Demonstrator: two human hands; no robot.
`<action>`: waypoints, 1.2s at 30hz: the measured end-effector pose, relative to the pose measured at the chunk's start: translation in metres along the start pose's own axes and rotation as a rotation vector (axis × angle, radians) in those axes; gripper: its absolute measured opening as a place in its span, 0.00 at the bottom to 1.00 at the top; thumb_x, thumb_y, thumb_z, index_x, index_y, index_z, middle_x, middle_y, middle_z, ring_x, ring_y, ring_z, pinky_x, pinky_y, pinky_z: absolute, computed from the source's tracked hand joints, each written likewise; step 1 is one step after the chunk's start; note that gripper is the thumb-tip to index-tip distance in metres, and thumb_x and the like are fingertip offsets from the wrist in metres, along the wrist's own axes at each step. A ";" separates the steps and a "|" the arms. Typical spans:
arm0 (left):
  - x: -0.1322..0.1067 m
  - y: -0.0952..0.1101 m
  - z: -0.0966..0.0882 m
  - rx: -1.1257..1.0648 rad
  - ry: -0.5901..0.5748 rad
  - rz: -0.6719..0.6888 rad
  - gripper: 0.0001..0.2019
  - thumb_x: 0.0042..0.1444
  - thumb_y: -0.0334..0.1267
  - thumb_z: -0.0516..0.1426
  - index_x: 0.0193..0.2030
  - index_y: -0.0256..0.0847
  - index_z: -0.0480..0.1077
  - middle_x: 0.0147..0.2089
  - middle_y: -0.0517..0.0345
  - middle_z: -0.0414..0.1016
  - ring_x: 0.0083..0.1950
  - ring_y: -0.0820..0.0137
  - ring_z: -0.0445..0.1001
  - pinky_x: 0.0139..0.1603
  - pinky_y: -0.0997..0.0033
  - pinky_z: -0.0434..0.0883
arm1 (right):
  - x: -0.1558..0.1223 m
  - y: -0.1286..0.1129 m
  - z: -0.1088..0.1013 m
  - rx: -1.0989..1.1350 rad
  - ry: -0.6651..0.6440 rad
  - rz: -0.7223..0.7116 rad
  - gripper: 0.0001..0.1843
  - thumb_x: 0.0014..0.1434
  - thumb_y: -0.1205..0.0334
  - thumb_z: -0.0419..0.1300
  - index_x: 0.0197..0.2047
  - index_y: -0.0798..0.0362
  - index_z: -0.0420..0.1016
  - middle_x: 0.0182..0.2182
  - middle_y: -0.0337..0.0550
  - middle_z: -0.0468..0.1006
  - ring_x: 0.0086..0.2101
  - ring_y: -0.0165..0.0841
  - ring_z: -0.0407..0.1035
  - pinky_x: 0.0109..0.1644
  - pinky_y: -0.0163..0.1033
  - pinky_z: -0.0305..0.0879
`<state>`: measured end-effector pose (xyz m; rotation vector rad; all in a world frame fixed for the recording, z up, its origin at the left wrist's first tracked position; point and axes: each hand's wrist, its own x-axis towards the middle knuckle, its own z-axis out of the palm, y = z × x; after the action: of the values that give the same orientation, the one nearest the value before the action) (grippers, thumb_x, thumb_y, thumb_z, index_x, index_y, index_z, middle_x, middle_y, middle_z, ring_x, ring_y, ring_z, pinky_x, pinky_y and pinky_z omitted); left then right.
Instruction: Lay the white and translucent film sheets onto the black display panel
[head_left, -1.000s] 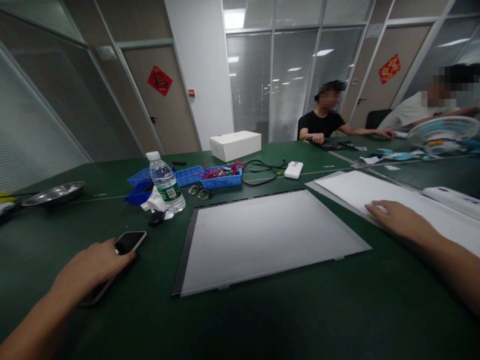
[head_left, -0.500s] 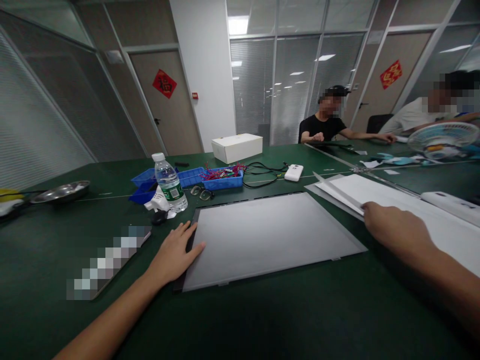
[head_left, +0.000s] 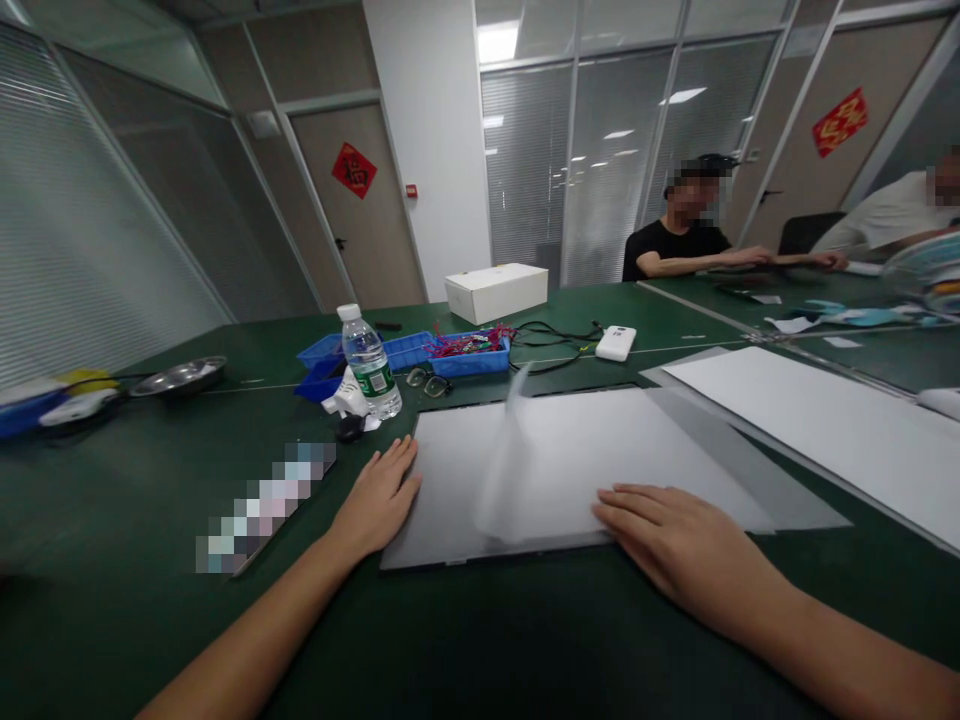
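A flat pale panel (head_left: 450, 490) with thin dark edges lies on the table in front of me. My left hand (head_left: 379, 497) is open, its fingers against the panel's left edge. Over the panel's right part extends a translucent sheet (head_left: 570, 440), its left edge curled upward and blurred. My right hand (head_left: 675, 545) rests near the front of this sheet, fingers stretched out flat and its thumb hidden. Right of the panel is a stack of white sheets (head_left: 810, 420), with a translucent sheet partly showing beneath it.
A water bottle (head_left: 371, 365) stands behind my left hand, near blue trays (head_left: 469, 360), one with red wires. Glasses (head_left: 429, 382), a white box (head_left: 499, 292), a small white device (head_left: 616, 343) and a metal dish (head_left: 180, 376) are farther off. Two people sit at the far right.
My right hand has come left from the stack to the panel, and a translucent sheet now covers the panel's right part. My left hand stays at the left edge. The view has turned slightly.
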<state>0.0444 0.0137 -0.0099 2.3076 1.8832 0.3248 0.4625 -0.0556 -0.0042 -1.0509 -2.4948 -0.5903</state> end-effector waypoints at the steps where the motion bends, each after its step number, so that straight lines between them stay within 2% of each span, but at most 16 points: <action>1: -0.001 0.000 0.000 -0.013 0.004 -0.002 0.34 0.72 0.48 0.39 0.76 0.26 0.56 0.79 0.42 0.52 0.80 0.58 0.49 0.79 0.46 0.47 | 0.001 -0.003 0.000 0.016 -0.007 -0.004 0.19 0.74 0.59 0.49 0.58 0.42 0.79 0.56 0.34 0.78 0.52 0.35 0.76 0.52 0.47 0.78; 4: -0.002 0.001 -0.001 -0.043 0.018 -0.009 0.36 0.73 0.51 0.36 0.76 0.27 0.58 0.78 0.42 0.53 0.80 0.58 0.50 0.79 0.47 0.47 | 0.002 -0.004 0.000 0.049 -0.048 -0.003 0.19 0.74 0.55 0.51 0.61 0.41 0.77 0.60 0.36 0.75 0.56 0.39 0.73 0.56 0.51 0.76; 7: -0.002 0.002 -0.002 -0.036 0.010 0.003 0.38 0.73 0.56 0.36 0.76 0.27 0.57 0.79 0.41 0.52 0.80 0.57 0.48 0.79 0.46 0.47 | 0.002 -0.001 0.000 0.075 -0.067 -0.019 0.20 0.74 0.56 0.52 0.64 0.41 0.75 0.62 0.36 0.73 0.57 0.40 0.72 0.57 0.52 0.75; 12: -0.002 0.003 -0.006 0.035 -0.022 0.029 0.42 0.69 0.60 0.47 0.77 0.27 0.53 0.79 0.37 0.49 0.80 0.53 0.48 0.78 0.43 0.47 | 0.005 0.002 -0.004 0.166 -0.111 -0.073 0.23 0.73 0.58 0.53 0.67 0.40 0.72 0.65 0.36 0.70 0.60 0.37 0.70 0.59 0.49 0.74; 16: -0.005 0.005 -0.011 0.046 -0.046 0.048 0.37 0.69 0.51 0.50 0.78 0.32 0.52 0.80 0.38 0.47 0.80 0.54 0.46 0.78 0.43 0.46 | 0.007 0.008 -0.010 0.256 -0.129 -0.170 0.27 0.71 0.61 0.55 0.71 0.40 0.67 0.65 0.38 0.70 0.63 0.34 0.68 0.65 0.43 0.71; 19: -0.008 0.005 -0.014 0.038 -0.075 0.069 0.34 0.67 0.38 0.50 0.79 0.39 0.52 0.80 0.43 0.45 0.81 0.56 0.42 0.78 0.42 0.44 | 0.005 0.025 -0.009 0.214 -0.071 -0.211 0.27 0.70 0.60 0.57 0.71 0.39 0.68 0.66 0.38 0.69 0.65 0.36 0.65 0.67 0.47 0.68; 21: -0.009 0.005 -0.015 0.037 -0.096 0.076 0.35 0.64 0.31 0.49 0.78 0.43 0.55 0.81 0.45 0.44 0.81 0.57 0.39 0.78 0.41 0.43 | 0.000 0.049 -0.006 0.140 -0.014 -0.104 0.26 0.70 0.55 0.56 0.70 0.40 0.69 0.65 0.39 0.69 0.65 0.39 0.64 0.68 0.50 0.66; 24: -0.009 0.006 -0.016 0.031 -0.090 0.077 0.33 0.65 0.31 0.47 0.77 0.43 0.58 0.81 0.44 0.45 0.81 0.56 0.40 0.78 0.40 0.43 | -0.022 0.106 0.003 -0.004 0.023 0.214 0.27 0.72 0.47 0.50 0.67 0.48 0.73 0.63 0.44 0.71 0.65 0.43 0.63 0.70 0.56 0.62; 26: -0.008 0.005 -0.015 0.005 -0.061 0.081 0.28 0.70 0.38 0.47 0.76 0.41 0.61 0.80 0.42 0.49 0.81 0.54 0.43 0.78 0.38 0.44 | -0.045 0.152 0.012 -0.132 -0.077 0.459 0.34 0.72 0.41 0.45 0.68 0.54 0.72 0.65 0.51 0.69 0.66 0.47 0.61 0.71 0.60 0.59; 28: -0.007 0.004 -0.013 -0.020 -0.032 0.083 0.28 0.71 0.48 0.48 0.73 0.38 0.64 0.79 0.38 0.52 0.80 0.52 0.47 0.78 0.38 0.46 | -0.072 0.194 0.022 -0.246 -0.175 0.708 0.43 0.70 0.35 0.41 0.71 0.60 0.67 0.68 0.61 0.63 0.68 0.56 0.56 0.66 0.65 0.60; 30: -0.007 0.003 -0.011 -0.033 -0.014 0.093 0.30 0.69 0.52 0.50 0.72 0.36 0.65 0.78 0.36 0.54 0.80 0.51 0.48 0.78 0.39 0.47 | -0.096 0.224 0.032 -0.264 -0.290 0.921 0.51 0.66 0.28 0.41 0.69 0.67 0.67 0.64 0.73 0.64 0.63 0.63 0.61 0.58 0.67 0.63; 31: -0.006 0.002 -0.010 -0.035 -0.008 0.100 0.30 0.69 0.51 0.51 0.71 0.35 0.65 0.78 0.36 0.55 0.80 0.51 0.48 0.78 0.39 0.47 | -0.106 0.234 0.035 -0.217 -0.351 0.982 0.52 0.66 0.26 0.41 0.66 0.67 0.71 0.59 0.77 0.68 0.57 0.63 0.67 0.52 0.65 0.66; 33: -0.006 0.000 -0.007 -0.032 -0.004 0.113 0.28 0.68 0.46 0.51 0.71 0.35 0.65 0.78 0.38 0.56 0.80 0.52 0.48 0.78 0.40 0.47 | -0.117 0.242 0.038 -0.126 -0.412 0.986 0.50 0.67 0.26 0.41 0.59 0.64 0.78 0.51 0.73 0.75 0.47 0.55 0.75 0.43 0.55 0.68; 36: -0.005 -0.003 -0.005 -0.015 -0.009 0.112 0.31 0.64 0.36 0.49 0.75 0.35 0.60 0.79 0.41 0.53 0.81 0.55 0.46 0.79 0.41 0.46 | -0.115 0.238 0.036 -0.056 -0.405 0.896 0.45 0.69 0.28 0.42 0.55 0.59 0.82 0.47 0.65 0.79 0.39 0.43 0.77 0.37 0.44 0.65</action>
<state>0.0398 0.0088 -0.0066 2.4062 1.7447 0.3390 0.7070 0.0469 -0.0344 -2.2700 -1.9545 -0.1705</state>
